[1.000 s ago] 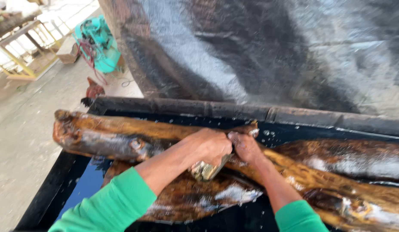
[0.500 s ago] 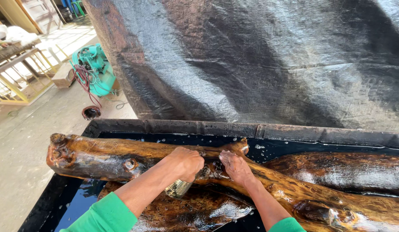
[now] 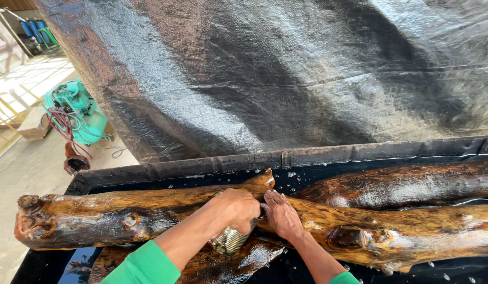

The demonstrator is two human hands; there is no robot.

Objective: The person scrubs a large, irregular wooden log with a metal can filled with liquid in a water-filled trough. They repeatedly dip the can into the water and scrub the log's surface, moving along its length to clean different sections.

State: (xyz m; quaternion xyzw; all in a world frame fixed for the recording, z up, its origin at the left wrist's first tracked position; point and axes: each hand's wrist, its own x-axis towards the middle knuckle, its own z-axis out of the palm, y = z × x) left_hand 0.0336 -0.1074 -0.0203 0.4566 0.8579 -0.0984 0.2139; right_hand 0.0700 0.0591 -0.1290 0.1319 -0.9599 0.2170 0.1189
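Both hands lower on the wet log (image 3: 123, 215) than before: left hand (image 3: 234, 209) grip clamped on a metal brush (image 3: 231, 241), right hand (image 3: 282, 214) flat.

Bright daylight from left; glare on wet wood (image 3: 149, 210) and tarp (image 3: 286, 79); perhaps slight edge distortion

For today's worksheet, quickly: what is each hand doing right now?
Left hand: closed around a ridged metal tool, against the wet log.
Right hand: open, flat on the log, holding nothing.

Glossy amber-brown log (image 3: 123, 215) with dark streaks, silvery-black woven tarp (image 3: 286, 73), green sleeves (image 3: 144, 265), perhaps brassy brush (image 3: 231, 241).
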